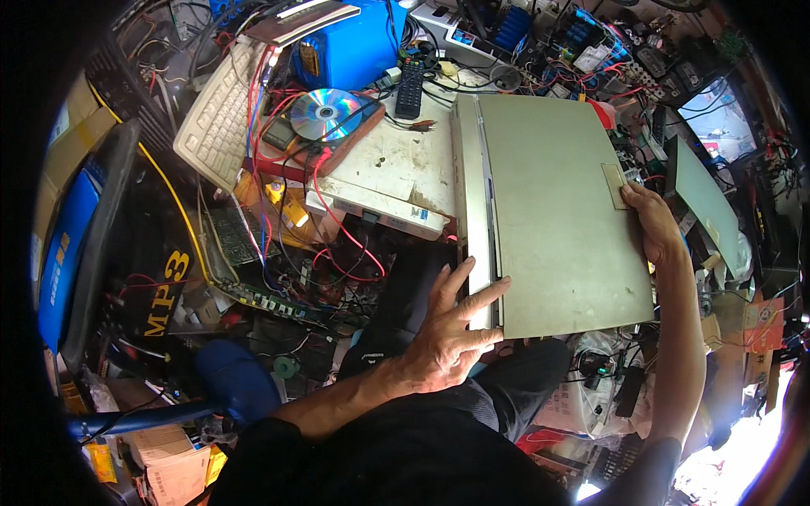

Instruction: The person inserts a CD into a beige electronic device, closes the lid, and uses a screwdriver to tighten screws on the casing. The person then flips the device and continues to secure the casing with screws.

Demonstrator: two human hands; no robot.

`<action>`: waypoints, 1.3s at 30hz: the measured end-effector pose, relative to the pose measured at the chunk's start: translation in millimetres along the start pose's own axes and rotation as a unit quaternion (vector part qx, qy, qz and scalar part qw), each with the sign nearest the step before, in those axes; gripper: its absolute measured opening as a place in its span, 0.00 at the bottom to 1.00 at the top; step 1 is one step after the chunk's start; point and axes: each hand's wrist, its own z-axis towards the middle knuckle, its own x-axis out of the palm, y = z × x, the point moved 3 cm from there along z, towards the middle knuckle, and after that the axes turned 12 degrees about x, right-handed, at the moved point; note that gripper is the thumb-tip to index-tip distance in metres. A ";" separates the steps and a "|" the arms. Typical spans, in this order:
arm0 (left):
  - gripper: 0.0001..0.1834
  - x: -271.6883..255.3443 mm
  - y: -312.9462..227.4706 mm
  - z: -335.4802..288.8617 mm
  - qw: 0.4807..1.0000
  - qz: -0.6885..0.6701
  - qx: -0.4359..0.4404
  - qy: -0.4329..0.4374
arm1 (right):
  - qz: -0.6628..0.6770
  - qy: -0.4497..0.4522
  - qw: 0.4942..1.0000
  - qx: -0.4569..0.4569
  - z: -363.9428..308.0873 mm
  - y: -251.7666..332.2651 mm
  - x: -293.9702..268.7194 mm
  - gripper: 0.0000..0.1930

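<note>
Nearest the camera is the person's black shirt (396, 455), filling the lower edge. Beyond it, over the lap, a broad grey-beige casing (557, 244) lies face up, its pale front strip along the left side of the stained white unit's (409, 164) right end; whether that unit bears any of its weight cannot be told. If it does not, the casing could tip toward the knees should either hand ease off. To the left, a cream keyboard (218, 122) leans at a slant amid loose wires, and a tug on them could bring it sliding.

The right hand (654, 223) is closed round the casing's right edge, its fingertips by a small patch; any fingers underneath are hidden. The left hand (456, 329) is spread wide, touching the near left corner without wrapping it, so that corner seems the likelier to slip. Fingers near the dark gap behind the strip could get pinched if the parts shift.

A swing leftward could knock the shiny disc (326, 115) or the black remote (410, 88).
</note>
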 end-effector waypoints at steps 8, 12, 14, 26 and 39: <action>0.17 3.1 0.0 1.6 0.999 0.021 0.002 0.031 | -0.017 -0.008 1.000 0.008 0.6 11.6 -3.0 0.20; 0.19 1.7 -0.9 3.5 0.999 0.019 -0.004 0.028 | -0.020 -0.012 1.000 0.011 -1.4 19.7 -0.6 0.20; 0.19 2.1 -1.3 4.5 0.999 0.022 -0.003 0.031 | -0.032 -0.025 0.999 0.012 -3.1 22.2 -0.2 0.20; 0.07 1.8 0.6 0.3 1.000 0.013 0.020 0.010 | -0.036 -0.020 0.999 -0.005 -0.9 -2.5 -0.4 0.21; 0.42 -2.6 7.2 -2.2 0.996 0.070 0.020 0.049 | -0.026 -0.018 0.999 -0.036 -1.9 -9.2 5.2 0.20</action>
